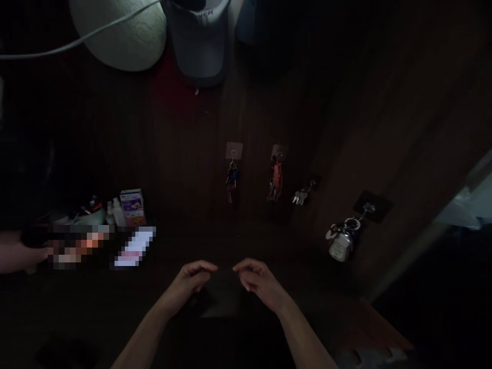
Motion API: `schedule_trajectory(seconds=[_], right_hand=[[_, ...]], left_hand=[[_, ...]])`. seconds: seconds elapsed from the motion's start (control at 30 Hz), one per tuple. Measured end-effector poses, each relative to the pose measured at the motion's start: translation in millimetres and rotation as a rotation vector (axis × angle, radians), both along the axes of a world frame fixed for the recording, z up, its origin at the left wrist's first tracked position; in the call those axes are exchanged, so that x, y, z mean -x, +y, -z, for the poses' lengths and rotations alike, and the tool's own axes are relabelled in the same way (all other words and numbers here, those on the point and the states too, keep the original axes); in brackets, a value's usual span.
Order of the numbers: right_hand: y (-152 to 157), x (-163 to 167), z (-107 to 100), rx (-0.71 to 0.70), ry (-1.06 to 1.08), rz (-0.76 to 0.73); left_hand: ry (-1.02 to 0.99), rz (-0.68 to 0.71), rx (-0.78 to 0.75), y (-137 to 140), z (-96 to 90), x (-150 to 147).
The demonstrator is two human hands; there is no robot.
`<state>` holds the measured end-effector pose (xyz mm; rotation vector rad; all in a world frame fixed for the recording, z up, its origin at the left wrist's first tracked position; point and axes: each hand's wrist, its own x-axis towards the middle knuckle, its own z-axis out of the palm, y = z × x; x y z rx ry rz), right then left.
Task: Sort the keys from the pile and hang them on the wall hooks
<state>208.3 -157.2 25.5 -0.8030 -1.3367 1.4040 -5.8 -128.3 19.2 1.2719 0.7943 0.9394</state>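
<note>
Low in the middle of the view, my left hand (194,275) hovers over the dark surface (223,302), its index finger stretched toward the right and its thumb apart below it. Facing it across a small gap is my right hand (258,281), index finger stretched left, the other fingers bent. Nothing shows in either hand, and the two do not touch. Beyond them on the dark wooden panel hang a bunch of keys (232,177), keys with an orange-red strap (276,179) and a small silver key bunch (300,196), all out of contact with my hands.
Caps, one of them grey (202,48), hang above beside a pale rounded object (123,36) and white cable (77,42). At right hangs a metal padlock-like piece (340,246). Left are small boxes (132,206), bottles (118,211), a blurred-out screen (135,247) and another person's arm (13,251).
</note>
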Motion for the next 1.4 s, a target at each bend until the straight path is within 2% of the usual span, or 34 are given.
schedule_trajectory(seconds=[0.2, 0.33, 0.47, 0.63, 1.07, 1.17, 1.23, 1.33, 1.4], right_hand=[[10.0, 8.2, -11.2, -0.071, 0.489, -0.127], [17.6, 7.5, -11.4, -0.035, 0.669, -0.048], [22.6, 2.5, -14.7, -0.022, 0.711, 0.061], [24.2, 0.1, -16.6, -0.023, 0.696, 0.051], [32.9, -0.1, -11.5, -0.028, 0.589, 0.117], [39.5, -1.0, -8.7, -0.022, 0.493, 0.137], [46.3, -2.8, -5.9, -0.003, 0.327, 0.172], [57.3, -7.4, 1.2, 0.006, -0.163, 0.253], [62.4, -10.7, 7.9, -0.069, -0.497, 0.293]], left_hand=[[-0.575, -0.030, 0.084, -5.8, -15.5, -1.2], [-0.794, 0.004, 0.096, -0.2, -21.5, -1.5], [-0.851, 0.003, 0.128, 5.4, -16.4, 2.4], [-0.845, -0.004, 0.145, 6.1, -10.3, 5.7], [-0.850, 0.000, 0.142, 15.2, -9.8, 6.8], [-0.779, -0.017, 0.120, 19.8, -6.5, 6.5], [-0.640, -0.054, 0.097, 25.5, -3.1, 6.7], [-0.212, -0.165, -0.009, 35.9, 1.1, 9.1], [0.142, -0.204, -0.144, 40.9, 2.3, 12.7]])
